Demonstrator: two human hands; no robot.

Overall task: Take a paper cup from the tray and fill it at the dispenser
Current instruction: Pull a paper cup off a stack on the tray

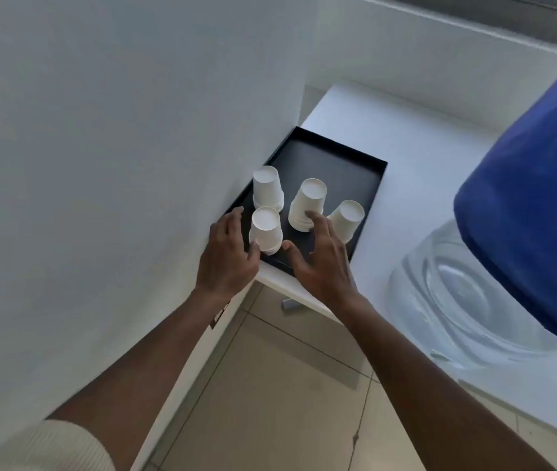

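A black tray [334,164] lies on a white counter against the wall. On it stand several short stacks of upside-down white paper cups. My left hand [227,256] touches the nearest cup stack [266,229] from the left, thumb at its base, fingers curled beside it. Spread open to the right of that stack is my right hand [321,260], its fingertips touching the base of the middle cup stack [306,203]. Two more stacks stand at the back left [266,188] and at the right [346,217]. At the right stands the dispenser's clear water bottle [457,294] under a blue cover [542,198].
The white counter [406,147] runs back to the right of the tray. A white wall [100,147] closes the left side. Beige floor tiles [270,385] show below, between my arms. The far half of the tray is bare.
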